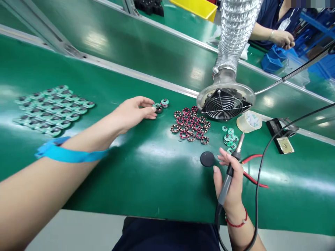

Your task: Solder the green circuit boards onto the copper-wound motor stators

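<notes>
My left hand [137, 111] reaches to the middle of the bench, thumb and fingers closed on a small round coil with a green circuit board on top [157, 107]. Right beside it sits a similar coil with a green board [164, 103]. My right hand [230, 181] has a soldering iron [227, 184] gripped between its fingers, the metal tip pointing up and away. Its thumb and fingertips are apart, near a black round disc [207, 159]. Several bare ring coils with red and copper windings [190, 123] lie between the hands. Loose green boards [230, 138] are just beyond my right hand.
A fume extractor fan [222, 104] hangs from a foil duct [237, 31] over the bench. Red-handled pliers [252, 158], a tape roll [249, 121] and a soldering stand [280, 136] lie right. Rows of green-topped coils [52, 109] stand left. Across the divider is another person's hand [282, 39].
</notes>
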The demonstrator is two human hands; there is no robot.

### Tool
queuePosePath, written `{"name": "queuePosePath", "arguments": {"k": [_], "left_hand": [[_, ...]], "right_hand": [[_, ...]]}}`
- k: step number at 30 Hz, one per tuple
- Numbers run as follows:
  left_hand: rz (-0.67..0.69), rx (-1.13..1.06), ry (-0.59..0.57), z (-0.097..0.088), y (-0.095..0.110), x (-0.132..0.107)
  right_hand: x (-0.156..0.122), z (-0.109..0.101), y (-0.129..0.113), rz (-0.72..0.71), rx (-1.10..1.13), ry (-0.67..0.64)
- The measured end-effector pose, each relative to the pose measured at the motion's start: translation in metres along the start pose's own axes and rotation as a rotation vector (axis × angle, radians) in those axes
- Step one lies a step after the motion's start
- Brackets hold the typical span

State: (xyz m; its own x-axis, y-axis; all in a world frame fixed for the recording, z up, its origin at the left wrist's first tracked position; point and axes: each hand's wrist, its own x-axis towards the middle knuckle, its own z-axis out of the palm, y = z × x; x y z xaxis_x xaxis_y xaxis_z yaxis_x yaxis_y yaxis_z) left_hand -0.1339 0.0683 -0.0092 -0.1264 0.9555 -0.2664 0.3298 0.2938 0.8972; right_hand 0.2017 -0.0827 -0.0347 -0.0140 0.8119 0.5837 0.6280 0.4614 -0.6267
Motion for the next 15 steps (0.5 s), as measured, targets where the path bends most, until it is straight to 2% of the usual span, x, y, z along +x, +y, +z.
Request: {"name": "queuePosePath", "arguments": {"k": [3, 5, 7, 9, 12, 15], "left_hand": [[0.144, 0.184, 0.118, 0.009, -0.002, -0.009], [0.247, 0.345, 0.038, 0.019, -0.003, -0.02], [0.261, 0.381, -0.09, 0.031, -0.003, -0.03], [0.262, 0.433, -0.157, 0.041, -0.004, -0.035], [0.264, 0.476, -0.155, 0.047, -0.005, -0.039], [0.224, 0.406, -0.144, 0.049, -0.003, -0.049]], "right_hand": [[-0.001, 0.001, 0.002, 0.02, -0.007, -0.014], [0.0, 0.002, 0.003, 0.038, -0.009, -0.008], [0.001, 0.004, 0.002, 0.05, -0.013, 0.003], [0.003, 0.004, 0.001, 0.046, -0.023, 0.008], [0.006, 0.001, -0.003, 0.03, -0.014, -0.033], [0.009, -0.004, -0.01, 0.052, 0.035, -0.137]]}}
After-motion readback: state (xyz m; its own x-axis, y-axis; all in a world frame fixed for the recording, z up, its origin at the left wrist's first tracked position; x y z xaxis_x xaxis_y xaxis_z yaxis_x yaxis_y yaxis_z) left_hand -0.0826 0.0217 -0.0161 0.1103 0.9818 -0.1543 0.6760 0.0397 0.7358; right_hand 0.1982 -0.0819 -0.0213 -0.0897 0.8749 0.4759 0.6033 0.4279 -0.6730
